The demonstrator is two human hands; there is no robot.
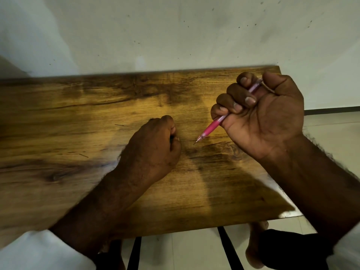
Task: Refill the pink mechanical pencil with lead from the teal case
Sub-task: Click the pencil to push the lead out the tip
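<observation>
My right hand [261, 114] is raised over the right part of the wooden table [78, 114] and grips the pink mechanical pencil [212, 126] in a fist. The pencil slants down to the left, its tip just above the wood with a short bit of lead sticking out. My left hand [153, 145] rests on the table's middle as a closed fist, knuckles up, a little left of the pencil tip. A dark gap shows between its thumb and fingers; I cannot tell whether anything is inside. No teal case is visible.
Thin dark lead-like sticks lie on the wood left of my left hand [119, 125] [83, 155]. The table's far edge meets a pale wall [175, 36]. Its right corner and near edge give onto tiled floor, black table legs [229, 248] and my foot [255, 246].
</observation>
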